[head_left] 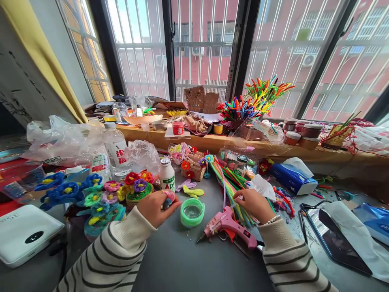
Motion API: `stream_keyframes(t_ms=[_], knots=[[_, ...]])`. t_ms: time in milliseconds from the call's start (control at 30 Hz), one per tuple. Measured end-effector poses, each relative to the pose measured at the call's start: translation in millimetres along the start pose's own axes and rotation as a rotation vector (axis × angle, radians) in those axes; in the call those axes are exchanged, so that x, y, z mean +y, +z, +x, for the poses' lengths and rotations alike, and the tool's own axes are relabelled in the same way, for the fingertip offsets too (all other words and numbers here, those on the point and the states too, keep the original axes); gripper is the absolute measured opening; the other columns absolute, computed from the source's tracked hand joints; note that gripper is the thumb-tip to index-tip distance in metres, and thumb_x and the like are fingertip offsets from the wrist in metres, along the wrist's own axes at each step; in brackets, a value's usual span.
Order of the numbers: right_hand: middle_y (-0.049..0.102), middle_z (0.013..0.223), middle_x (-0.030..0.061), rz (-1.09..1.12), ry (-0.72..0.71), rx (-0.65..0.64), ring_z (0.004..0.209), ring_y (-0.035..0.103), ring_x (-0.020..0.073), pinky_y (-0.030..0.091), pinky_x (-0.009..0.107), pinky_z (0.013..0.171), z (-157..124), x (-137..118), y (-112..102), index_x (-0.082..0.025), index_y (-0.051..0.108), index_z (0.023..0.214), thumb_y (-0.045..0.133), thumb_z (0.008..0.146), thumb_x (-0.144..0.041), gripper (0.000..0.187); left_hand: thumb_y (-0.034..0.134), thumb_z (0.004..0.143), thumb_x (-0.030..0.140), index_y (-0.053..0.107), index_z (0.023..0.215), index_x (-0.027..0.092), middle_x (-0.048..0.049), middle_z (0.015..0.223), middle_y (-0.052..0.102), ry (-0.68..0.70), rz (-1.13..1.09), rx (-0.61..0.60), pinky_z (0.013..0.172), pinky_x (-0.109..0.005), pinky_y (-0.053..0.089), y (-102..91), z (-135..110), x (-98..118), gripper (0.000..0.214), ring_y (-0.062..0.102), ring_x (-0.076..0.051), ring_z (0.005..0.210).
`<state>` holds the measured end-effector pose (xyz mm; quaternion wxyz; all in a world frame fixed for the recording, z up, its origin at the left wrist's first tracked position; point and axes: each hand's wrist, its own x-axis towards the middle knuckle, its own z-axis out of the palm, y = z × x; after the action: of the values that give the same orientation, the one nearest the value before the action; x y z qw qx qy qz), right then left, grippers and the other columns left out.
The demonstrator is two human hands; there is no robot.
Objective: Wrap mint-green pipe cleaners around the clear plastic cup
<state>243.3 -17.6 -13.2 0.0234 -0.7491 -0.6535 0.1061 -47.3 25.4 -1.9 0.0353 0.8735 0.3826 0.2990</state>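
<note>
My left hand (154, 209) is closed around a small pink fuzzy piece (169, 196), apparently bent pipe cleaner; the fingers hide part of it. Just right of that hand stands a round tub wrapped in green pipe cleaner (192, 219), with a clear inside. My right hand (254, 205) hovers at the bundle of coloured pipe cleaners (240, 202), thumb and fingers bent together; whatever lies between them is too small to make out. Below it a pink hot glue gun (229, 227) lies on its side, nozzle towards the left. Yellow and purple fuzzy petals (191, 190) lie behind the tub.
Pipe-cleaner flowers in pots (100, 202) and a white bottle (167, 174) stand at left. A white device (28, 235) lies far left. On the right are a blue tissue pack (291, 176) and a phone (337, 239). A cluttered windowsill (194, 142) runs behind.
</note>
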Motion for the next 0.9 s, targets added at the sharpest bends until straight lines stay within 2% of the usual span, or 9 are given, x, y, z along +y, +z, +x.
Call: stream_keyframes(t_ms=[100, 267, 533, 700, 800, 900], knots=[[0.054, 0.111, 0.0066, -0.057, 0.036, 0.042, 0.092, 0.055, 0.0169, 0.047, 0.038, 0.078, 1.3, -0.2, 2.2, -0.017, 0.051, 0.109, 0.047, 0.085, -0.030, 0.027, 0.044, 0.079, 0.036, 0.056, 0.066, 0.020, 0.0003, 0.069, 0.067, 0.077, -0.048, 0.048, 0.067, -0.024, 0.046, 12.3, 7.0, 5.6, 0.024, 0.061, -0.012, 0.066], [0.055, 0.109, 0.0064, -0.100, 0.041, 0.095, 0.091, 0.056, 0.0167, 0.047, 0.037, 0.077, 2.6, -3.6, 6.2, -0.016, 0.051, 0.108, 0.048, 0.085, -0.030, 0.027, 0.049, 0.077, 0.028, 0.058, 0.076, 0.018, -0.0030, 0.077, 0.068, 0.089, -0.109, 0.170, 0.069, -0.026, 0.049, 26.6, 8.2, 1.0, 0.013, 0.063, -0.014, 0.073], [0.054, 0.110, 0.0064, -0.146, 0.012, 0.162, 0.092, 0.056, 0.0168, 0.047, 0.037, 0.077, 10.2, -17.3, 9.6, -0.017, 0.051, 0.108, 0.048, 0.085, -0.029, 0.027, 0.048, 0.077, 0.024, 0.056, 0.082, 0.018, -0.0037, 0.079, 0.068, 0.035, -0.184, 0.177, 0.067, -0.026, 0.049, 31.9, 8.1, -6.1, 0.011, 0.061, -0.012, 0.067], [0.054, 0.111, 0.0066, -0.180, -0.003, 0.154, 0.093, 0.055, 0.0170, 0.047, 0.037, 0.078, 21.0, -31.0, 5.4, -0.018, 0.051, 0.109, 0.048, 0.085, -0.029, 0.027, 0.046, 0.078, 0.024, 0.055, 0.086, 0.017, -0.0030, 0.077, 0.066, -0.005, -0.169, 0.125, 0.070, -0.027, 0.048, 26.2, 8.8, -3.0, 0.014, 0.061, -0.013, 0.071], [0.054, 0.111, 0.0067, -0.179, 0.020, 0.108, 0.093, 0.055, 0.0171, 0.047, 0.037, 0.078, 28.9, -34.1, 4.7, -0.017, 0.051, 0.110, 0.048, 0.085, -0.029, 0.028, 0.044, 0.079, 0.024, 0.054, 0.086, 0.017, -0.0039, 0.079, 0.066, 0.029, -0.169, 0.112, 0.070, -0.029, 0.048, 21.0, 4.9, 8.5, 0.014, 0.061, -0.014, 0.073], [0.054, 0.111, 0.0072, -0.149, 0.040, 0.048, 0.093, 0.056, 0.0175, 0.047, 0.038, 0.077, 36.3, -30.7, 4.6, -0.016, 0.050, 0.110, 0.049, 0.084, -0.030, 0.030, 0.046, 0.077, 0.023, 0.055, 0.088, 0.019, -0.0048, 0.081, 0.066, 0.163, -0.116, 0.189, 0.073, -0.032, 0.047, 23.5, -5.7, 38.1, 0.014, 0.060, -0.017, 0.078]])
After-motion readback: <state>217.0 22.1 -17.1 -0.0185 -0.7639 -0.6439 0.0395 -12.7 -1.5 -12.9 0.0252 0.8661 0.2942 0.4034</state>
